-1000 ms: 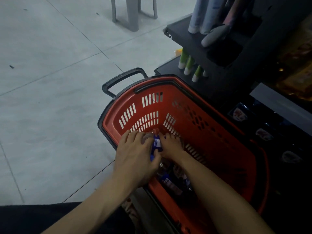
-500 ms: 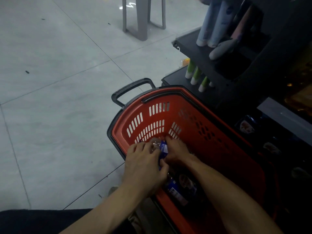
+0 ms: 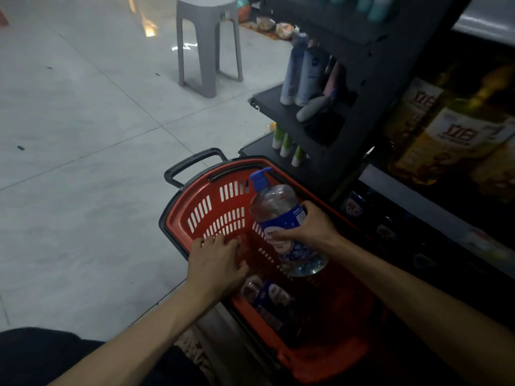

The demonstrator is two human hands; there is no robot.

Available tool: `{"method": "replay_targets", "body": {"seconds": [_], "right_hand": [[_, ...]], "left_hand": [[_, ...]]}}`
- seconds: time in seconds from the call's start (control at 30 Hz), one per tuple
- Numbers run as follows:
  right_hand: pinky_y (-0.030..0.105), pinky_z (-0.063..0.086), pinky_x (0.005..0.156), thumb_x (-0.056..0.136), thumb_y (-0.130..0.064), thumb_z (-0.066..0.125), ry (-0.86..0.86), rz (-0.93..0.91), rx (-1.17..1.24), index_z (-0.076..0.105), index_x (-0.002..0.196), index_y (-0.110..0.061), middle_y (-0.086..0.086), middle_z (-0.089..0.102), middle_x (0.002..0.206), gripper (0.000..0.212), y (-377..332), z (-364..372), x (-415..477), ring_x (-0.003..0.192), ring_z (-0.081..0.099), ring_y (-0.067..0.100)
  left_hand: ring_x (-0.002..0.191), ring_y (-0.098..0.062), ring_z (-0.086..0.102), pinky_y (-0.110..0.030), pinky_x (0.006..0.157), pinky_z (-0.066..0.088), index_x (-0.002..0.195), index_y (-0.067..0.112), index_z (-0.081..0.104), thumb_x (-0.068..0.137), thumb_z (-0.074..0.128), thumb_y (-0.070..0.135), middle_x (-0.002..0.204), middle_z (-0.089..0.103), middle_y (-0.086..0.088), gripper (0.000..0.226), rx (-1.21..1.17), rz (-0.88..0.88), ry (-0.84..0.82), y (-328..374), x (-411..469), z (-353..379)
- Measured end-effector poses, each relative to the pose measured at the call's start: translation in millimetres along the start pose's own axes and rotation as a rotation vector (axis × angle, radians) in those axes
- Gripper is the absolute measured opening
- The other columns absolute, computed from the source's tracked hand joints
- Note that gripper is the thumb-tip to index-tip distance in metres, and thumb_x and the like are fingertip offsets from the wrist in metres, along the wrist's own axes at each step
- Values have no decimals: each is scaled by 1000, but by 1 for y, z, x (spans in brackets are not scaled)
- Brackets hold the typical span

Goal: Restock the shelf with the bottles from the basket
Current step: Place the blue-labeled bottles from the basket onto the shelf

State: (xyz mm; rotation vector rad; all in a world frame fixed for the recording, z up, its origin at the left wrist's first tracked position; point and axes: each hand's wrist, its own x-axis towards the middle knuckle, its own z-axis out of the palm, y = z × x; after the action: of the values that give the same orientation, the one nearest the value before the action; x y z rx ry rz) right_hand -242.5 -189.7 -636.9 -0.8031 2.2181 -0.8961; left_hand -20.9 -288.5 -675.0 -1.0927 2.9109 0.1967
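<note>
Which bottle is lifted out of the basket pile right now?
The clear bottle with the blue pump, gripped by the right hand; the other bottles lie low in the red basket.

Open floor [image 3: 83,190] left of basket [image 3: 181,203]; shelf [image 3: 362,112] close against its right
</note>
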Motion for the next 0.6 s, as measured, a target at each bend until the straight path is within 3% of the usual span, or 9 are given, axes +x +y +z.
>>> {"method": "replay_targets", "body": {"seconds": [0.13,0.23,0.3,0.4,0.5,0.6], "right_hand": [[27,59,70,51,-35,100,11,15,178,55,123,-22,-4,70,110,86,-6,-41,-40,93,70,11],[31,61,73,54,-30,99,20,-4,290,57,124,-25,-3,73,111,82,-9,-65,-70,95,73,14],[33,62,74,58,-28,97,18,-29,365,59,127,-25,-1,75,113,79,-10,-80,-90,95,75,14],[42,61,85,63,-28,95,2,-67,450,61,129,-23,1,76,116,75,-11,-101,-117,100,75,18],[47,60,89,69,-25,91,7,-98,542,62,130,-21,4,76,116,68,-13,-117,-140,104,74,24],[40,63,80,77,-19,83,3,-118,640,64,130,-18,8,76,116,56,-15,-131,-163,103,74,27]], "left_hand": [[119,-21,58,-44,103,44,139,33,56,84,41,70,129,63,2,68,-24,45,-15,1,1,-7],[125,-19,57,-46,108,45,147,33,49,83,41,78,138,60,3,79,-178,53,-42,18,2,-24],[126,-16,57,-44,108,49,149,31,48,90,52,75,140,59,5,74,-499,60,-97,40,2,-42],[122,-10,60,-44,110,48,142,36,52,89,58,70,131,62,14,63,-1148,62,-328,80,-7,-76],[116,-15,69,-37,100,52,126,37,62,91,60,65,125,72,7,45,-1445,71,-503,117,-14,-100],[110,-17,74,-37,93,57,125,30,65,93,68,42,128,72,-8,34,-1567,116,-553,144,-20,-110]]}}
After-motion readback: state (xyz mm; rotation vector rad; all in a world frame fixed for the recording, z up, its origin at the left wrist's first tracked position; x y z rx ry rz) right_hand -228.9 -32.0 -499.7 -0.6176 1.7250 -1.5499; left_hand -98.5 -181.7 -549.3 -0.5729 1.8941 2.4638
